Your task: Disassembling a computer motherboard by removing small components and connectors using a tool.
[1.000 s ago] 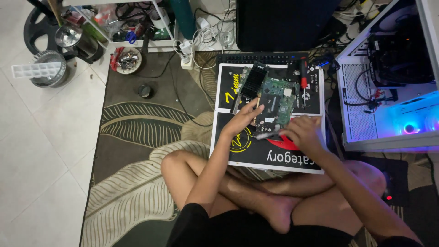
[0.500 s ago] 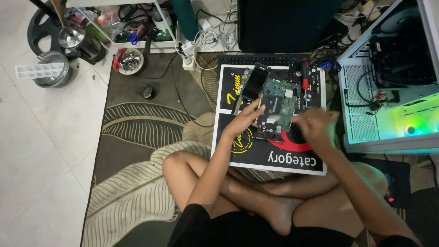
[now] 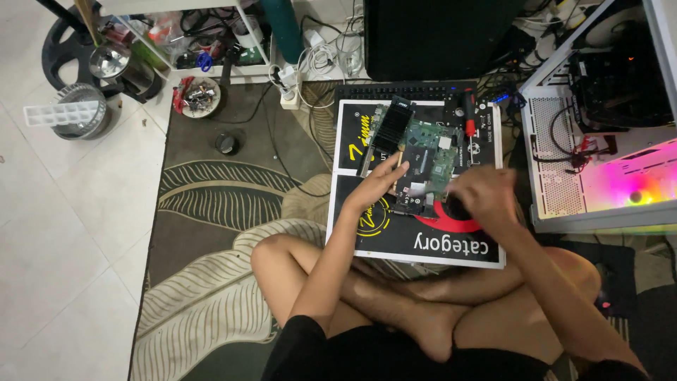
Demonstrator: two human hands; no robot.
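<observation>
A green circuit board (image 3: 431,156) lies on a black printed panel (image 3: 423,241) on the rug in front of my crossed legs. My left hand (image 3: 377,187) holds the board's left edge, fingers laid along it. My right hand (image 3: 483,197) hovers over the board's near right corner. It is blurred by motion and loosely curled, and anything in it is hidden. A black expansion card (image 3: 395,120) leans at the board's far left. A red-handled screwdriver (image 3: 467,113) lies at the panel's far edge.
An open white computer case (image 3: 564,141) with pink lighting stands to the right, with cables around it. A black monitor (image 3: 437,35) stands behind. A power strip (image 3: 289,79), a bowl of small parts (image 3: 199,95) and a small round black object (image 3: 226,143) sit at the far left.
My right hand has shifted a little to the right over the board's near corner and is now blurred. My left hand has stayed on the board's edge. The case lighting went from blue to pink.
</observation>
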